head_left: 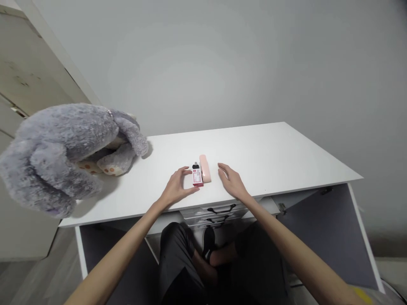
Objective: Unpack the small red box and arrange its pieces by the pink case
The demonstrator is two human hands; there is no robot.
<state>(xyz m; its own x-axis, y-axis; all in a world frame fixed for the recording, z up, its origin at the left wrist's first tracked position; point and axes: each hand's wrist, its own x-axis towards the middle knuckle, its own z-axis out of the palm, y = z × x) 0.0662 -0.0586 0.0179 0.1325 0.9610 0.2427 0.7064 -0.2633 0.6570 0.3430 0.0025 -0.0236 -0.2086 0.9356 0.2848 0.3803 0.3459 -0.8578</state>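
Note:
A small red and white box [197, 177] lies near the middle of the white cabinet top [254, 156]. Just beyond its far end is a little black item [195, 165] with a light tip; its kind is too small to tell. Along the box's right side lies a long, rounded pink case [205, 168]. My left hand [178, 185] is on the left of the box, thumb and fingers apart around it; whether they touch it I cannot tell. To the right of the pink case, my right hand [231, 181] rests with its fingers stretched out, holding nothing.
A big grey plush toy [70, 135] slumps over the left end of the cabinet top. Below the front edge are drawers with black handles [221, 209]. An open cabinet door [327, 233] stands at the right. A grey wall [197, 63] rises behind.

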